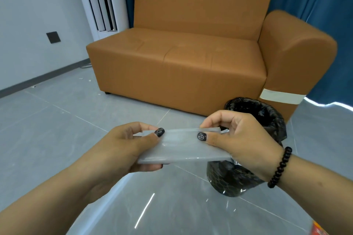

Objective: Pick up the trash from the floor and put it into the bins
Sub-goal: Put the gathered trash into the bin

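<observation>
Two hands: both hold one flat, clear plastic wrapper (183,147) at lower centre of the frame.
Left hand (129,145): thumb and curled fingers pinch the wrapper's left end.
Right hand (240,139): thumb and fingers pinch its right end; a black bead bracelet (280,166) circles the wrist.
Long axis: runs left to right, nearly level, flat face up.
Bin (256,114): black-lined, just behind the right hand, before the brown sofa (181,53).
Floor (57,120): grey tile.

In my grip, the bag (183,147) is clear, glossy plastic. Behind it: shiny black bin liner (267,118), polished floor (76,120), smooth tan leatherette sofa (181,59).
</observation>
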A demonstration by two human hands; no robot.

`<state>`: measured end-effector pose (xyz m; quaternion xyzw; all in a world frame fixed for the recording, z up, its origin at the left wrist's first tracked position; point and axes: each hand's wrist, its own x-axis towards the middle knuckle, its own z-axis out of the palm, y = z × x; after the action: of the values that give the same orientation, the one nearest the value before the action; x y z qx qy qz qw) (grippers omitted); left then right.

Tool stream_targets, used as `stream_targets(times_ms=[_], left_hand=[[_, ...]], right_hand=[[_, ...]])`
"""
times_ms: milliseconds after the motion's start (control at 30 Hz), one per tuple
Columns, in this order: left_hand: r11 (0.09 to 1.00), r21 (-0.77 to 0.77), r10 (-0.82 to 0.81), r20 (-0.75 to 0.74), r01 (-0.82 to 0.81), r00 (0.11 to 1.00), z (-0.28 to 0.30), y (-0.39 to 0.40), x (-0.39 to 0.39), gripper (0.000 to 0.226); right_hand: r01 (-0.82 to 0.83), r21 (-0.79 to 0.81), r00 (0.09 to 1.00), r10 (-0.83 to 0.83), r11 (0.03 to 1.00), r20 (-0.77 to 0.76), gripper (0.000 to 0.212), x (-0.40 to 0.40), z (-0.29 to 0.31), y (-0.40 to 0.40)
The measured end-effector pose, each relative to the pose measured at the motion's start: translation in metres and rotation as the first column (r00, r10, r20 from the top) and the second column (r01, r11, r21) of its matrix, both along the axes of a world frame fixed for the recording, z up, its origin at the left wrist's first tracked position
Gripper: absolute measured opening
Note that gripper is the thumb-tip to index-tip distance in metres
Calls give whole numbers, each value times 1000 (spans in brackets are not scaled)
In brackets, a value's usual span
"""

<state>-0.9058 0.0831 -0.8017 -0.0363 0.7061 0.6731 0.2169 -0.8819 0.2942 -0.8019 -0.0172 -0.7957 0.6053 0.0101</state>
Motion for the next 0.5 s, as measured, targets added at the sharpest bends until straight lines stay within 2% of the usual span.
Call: stream_targets(times_ms=[100, 200, 400, 500], left_hand=[[993, 118, 4, 34, -8, 999, 4, 1, 0, 19], [983, 180, 34, 37, -40, 999, 3, 0, -2, 32], [989, 130, 80, -83, -69, 993, -3, -4, -4, 32], [987, 124, 114, -125, -98, 986, -3, -5, -4, 26]], right_hand=[[-32, -67, 999, 30, 997, -36, 11, 1, 2, 0], [-37, -98, 999, 35, 994, -24, 19, -1, 1, 4], [-67, -99, 996, 62, 993, -57, 8, 0, -2, 2], [-44, -44, 999, 44, 998, -4, 26, -2, -7, 5]])
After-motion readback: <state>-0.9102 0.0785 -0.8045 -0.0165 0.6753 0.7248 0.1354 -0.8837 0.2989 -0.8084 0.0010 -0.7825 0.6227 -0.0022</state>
